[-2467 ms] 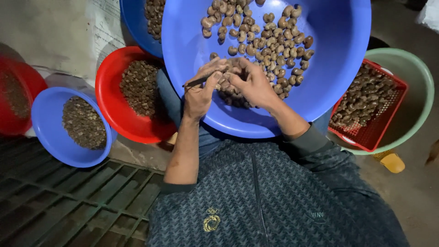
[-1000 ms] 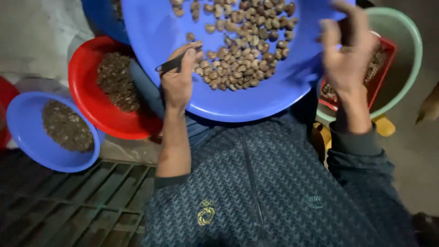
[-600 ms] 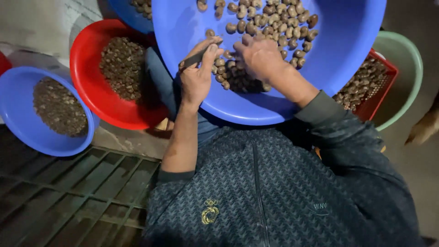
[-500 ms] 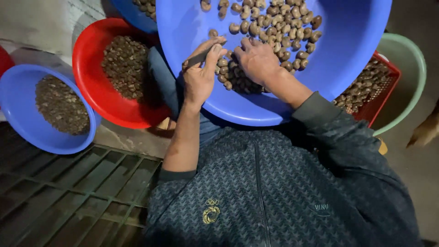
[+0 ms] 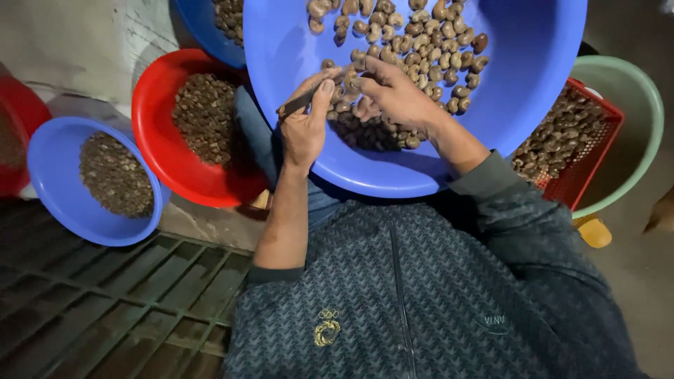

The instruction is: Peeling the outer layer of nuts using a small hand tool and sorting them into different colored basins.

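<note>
A small dark knife (image 5: 297, 104) is gripped in the left hand (image 5: 303, 126), its blade lying under the thumb and pointing towards the left of the frame. The right hand (image 5: 393, 95) is closed over a few cashew nuts (image 5: 414, 52), its fingertips pinched together just beside the left thumb. Both hands are held inside the large blue basin (image 5: 519, 91) that fills the upper centre of the frame, where the nuts are heaped under and above them. At the left, a red bowl (image 5: 158, 151) of darker bits is seen, and further left a smaller blue bowl (image 5: 49, 175) with similar contents. At the right edge, a red mesh basket (image 5: 586, 172) of nuts is set inside a pale green tub (image 5: 642, 126). A metal floor grate (image 5: 105, 309) is seen in the lower left
</note>
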